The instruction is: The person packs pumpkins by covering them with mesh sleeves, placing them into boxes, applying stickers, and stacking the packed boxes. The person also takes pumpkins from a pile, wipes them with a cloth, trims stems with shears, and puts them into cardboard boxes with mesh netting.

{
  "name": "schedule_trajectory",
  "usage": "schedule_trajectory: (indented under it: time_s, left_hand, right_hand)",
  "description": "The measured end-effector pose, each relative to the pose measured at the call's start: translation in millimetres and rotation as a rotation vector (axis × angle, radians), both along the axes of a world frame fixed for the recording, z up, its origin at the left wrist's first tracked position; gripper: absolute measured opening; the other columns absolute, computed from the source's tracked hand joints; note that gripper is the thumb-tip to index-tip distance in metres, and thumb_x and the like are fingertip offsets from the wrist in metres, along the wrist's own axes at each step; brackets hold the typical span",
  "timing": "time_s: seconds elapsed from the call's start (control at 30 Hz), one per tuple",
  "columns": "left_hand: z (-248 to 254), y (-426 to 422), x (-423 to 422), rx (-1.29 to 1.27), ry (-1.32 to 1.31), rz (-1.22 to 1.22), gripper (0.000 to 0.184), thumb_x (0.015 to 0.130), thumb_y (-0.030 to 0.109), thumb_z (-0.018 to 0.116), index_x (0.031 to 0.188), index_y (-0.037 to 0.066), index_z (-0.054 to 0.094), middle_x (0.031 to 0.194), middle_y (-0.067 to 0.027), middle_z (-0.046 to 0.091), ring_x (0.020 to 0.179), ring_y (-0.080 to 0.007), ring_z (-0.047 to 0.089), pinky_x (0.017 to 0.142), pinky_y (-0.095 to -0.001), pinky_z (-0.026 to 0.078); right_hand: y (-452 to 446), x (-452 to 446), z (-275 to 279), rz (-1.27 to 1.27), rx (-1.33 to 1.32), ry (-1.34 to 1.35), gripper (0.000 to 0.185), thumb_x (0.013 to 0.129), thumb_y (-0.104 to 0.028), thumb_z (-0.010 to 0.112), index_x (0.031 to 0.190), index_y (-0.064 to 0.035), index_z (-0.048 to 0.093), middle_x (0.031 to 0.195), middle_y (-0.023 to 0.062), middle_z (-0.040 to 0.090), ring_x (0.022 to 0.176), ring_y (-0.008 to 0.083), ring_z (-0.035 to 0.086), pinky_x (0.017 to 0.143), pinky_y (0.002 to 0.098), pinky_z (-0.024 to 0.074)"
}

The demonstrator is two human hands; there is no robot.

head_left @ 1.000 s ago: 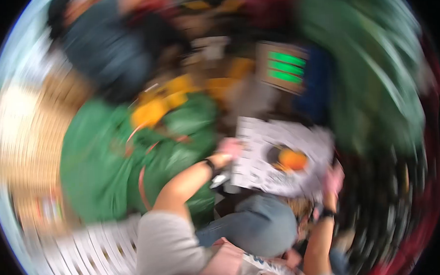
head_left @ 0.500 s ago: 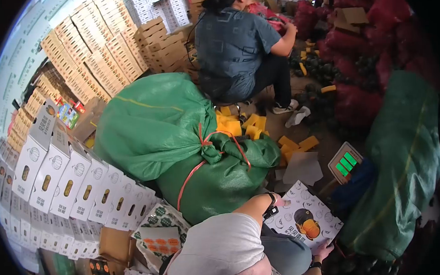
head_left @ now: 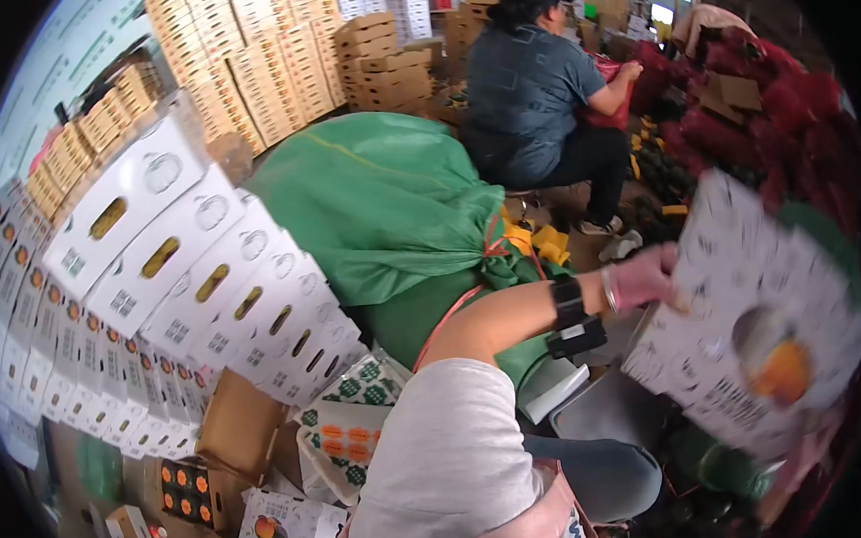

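A white cardboard carton [head_left: 706,323], printed with small line drawings and an orange pumpkin picture, is raised and tilted at the right, blurred by motion. My left hand [head_left: 642,277] grips its left edge, thumb on the printed face. A dark band and a small black device sit on that wrist. A blurred pinkish shape, perhaps my right arm [head_left: 803,459], shows below the carton; my right hand itself is hidden. Under the carton lies a grey tray-like surface [head_left: 609,415], with a white sheet [head_left: 556,387] beside it.
Large tied green sacks [head_left: 378,203] lie ahead. White cartons [head_left: 212,280] are stacked at the left, near an open brown box [head_left: 239,425] and a patterned carton [head_left: 351,419]. Another person [head_left: 538,98] sits beyond the sacks. Red net bags [head_left: 735,136] are heaped at the far right.
The carton has risen from beside my knee to the right and tilted up. My left arm has stretched out with it. My view has turned leftward, and the right hand has become hidden.
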State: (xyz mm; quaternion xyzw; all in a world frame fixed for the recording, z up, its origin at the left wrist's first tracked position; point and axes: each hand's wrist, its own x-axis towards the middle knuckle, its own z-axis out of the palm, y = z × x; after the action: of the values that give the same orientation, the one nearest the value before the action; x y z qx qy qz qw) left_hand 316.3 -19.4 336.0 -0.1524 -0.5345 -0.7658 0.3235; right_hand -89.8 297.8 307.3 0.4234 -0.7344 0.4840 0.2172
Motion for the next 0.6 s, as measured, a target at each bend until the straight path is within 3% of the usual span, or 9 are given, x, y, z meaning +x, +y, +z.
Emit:
schedule_trajectory:
  time_s: [0.07, 0.1, 0.23, 0.33, 0.37, 0.43, 0.47, 0.5, 0.6]
  left_hand:
    - [8.7, -26.7, 43.4, 0.052, -0.052, 0.358, 0.028, 0.091, 0.011, 0.048, 0.117, 0.0, 0.052, 0.111, -0.0109, 0.06, 0.098, -0.0191, 0.06, 0.083, -0.0316, 0.05]
    - [-20.7, -72.6, 74.3, 0.219, 0.183, 0.118, 0.032, 0.093, 0.02, 0.042, 0.115, -0.001, 0.053, 0.111, -0.0133, 0.058, 0.101, -0.0197, 0.059, 0.078, -0.0289, 0.052]
    - [108.2, 28.8, 210.1, 0.08, 0.458, 0.765, 0.036, 0.09, 0.025, 0.051, 0.116, 0.0, 0.054, 0.114, -0.0115, 0.058, 0.104, -0.0223, 0.057, 0.086, -0.0342, 0.047]
    - [179.8, 107.6, 289.5, -0.073, 0.587, 1.143, 0.04, 0.087, 0.029, 0.058, 0.116, 0.002, 0.054, 0.117, -0.0101, 0.058, 0.106, -0.0242, 0.055, 0.092, -0.0381, 0.044]
    - [196.7, 123.6, 310.3, -0.101, 0.583, 1.27, 0.042, 0.086, 0.03, 0.06, 0.116, 0.002, 0.054, 0.117, -0.0096, 0.058, 0.107, -0.0248, 0.055, 0.094, -0.0394, 0.043]
    - [216.4, 146.0, 345.5, -0.129, 0.52, 1.494, 0.048, 0.085, 0.032, 0.061, 0.121, 0.001, 0.049, 0.12, -0.0118, 0.055, 0.11, -0.0272, 0.052, 0.098, -0.0435, 0.04]
    - [224.3, 152.5, 362.1, -0.138, 0.465, 1.603, 0.054, 0.086, 0.033, 0.059, 0.126, 0.0, 0.045, 0.122, -0.0145, 0.053, 0.112, -0.029, 0.051, 0.1, -0.0463, 0.038]
    - [228.7, 159.8, 362.2, -0.126, 0.465, 1.689, 0.055, 0.085, 0.032, 0.062, 0.127, 0.001, 0.043, 0.124, -0.0141, 0.051, 0.114, -0.0283, 0.048, 0.102, -0.0461, 0.035]
    - [217.2, 178.1, 389.0, -0.07, 0.34, 1.907, 0.056, 0.084, 0.029, 0.065, 0.126, 0.003, 0.04, 0.13, -0.0124, 0.044, 0.118, -0.031, 0.042, 0.1, -0.0492, 0.033]
  right_hand:
    - [-2.1, 11.7, 62.7, 0.095, -0.145, 0.101, 0.051, 0.091, -0.021, 0.054, 0.133, 0.0028, 0.04, 0.134, 0.0154, 0.046, 0.122, 0.0227, 0.044, 0.104, 0.0359, 0.0329]
    - [-6.0, 19.3, 80.1, 0.154, -0.206, 0.108, 0.05, 0.091, -0.021, 0.053, 0.133, 0.0025, 0.04, 0.134, 0.0149, 0.046, 0.122, 0.0227, 0.044, 0.104, 0.0358, 0.0329]
    - [-31.4, 39.1, 73.3, 0.434, -0.403, -0.041, 0.049, 0.092, -0.023, 0.052, 0.134, 0.0009, 0.04, 0.133, 0.0131, 0.046, 0.122, 0.0224, 0.044, 0.104, 0.0351, 0.0329]
    - [-50.1, 40.4, 16.2, 0.598, -0.51, -0.296, 0.049, 0.093, -0.024, 0.051, 0.134, -0.0002, 0.041, 0.133, 0.0117, 0.046, 0.123, 0.0222, 0.044, 0.104, 0.0345, 0.0329]
    - [-56.3, 40.9, -5.5, 0.537, -0.517, -0.387, 0.046, 0.094, -0.025, 0.049, 0.133, -0.0011, 0.044, 0.132, 0.0107, 0.047, 0.122, 0.0209, 0.045, 0.103, 0.034, 0.0336]
    - [-64.8, 41.5, -43.7, 0.363, -0.494, -0.576, 0.044, 0.095, -0.025, 0.047, 0.132, -0.0004, 0.045, 0.128, 0.0094, 0.051, 0.119, 0.0199, 0.048, 0.102, 0.0319, 0.0341]
    - [-62.0, 22.5, -71.3, 0.333, -0.389, -0.537, 0.042, 0.095, -0.025, 0.048, 0.129, -0.0003, 0.048, 0.127, 0.0085, 0.052, 0.118, 0.0185, 0.048, 0.1, 0.0296, 0.0347]
    - [-57.6, 9.6, -90.8, 0.267, -0.211, -0.194, 0.041, 0.091, -0.017, 0.05, 0.129, -0.0031, 0.048, 0.13, 0.0106, 0.049, 0.12, 0.0228, 0.047, 0.1, 0.0315, 0.0362]
    - [-48.0, -7.1, -125.1, 0.267, -0.148, -0.223, 0.04, 0.092, -0.02, 0.049, 0.129, -0.0027, 0.048, 0.129, 0.0108, 0.05, 0.118, 0.0228, 0.047, 0.099, 0.0316, 0.0365]
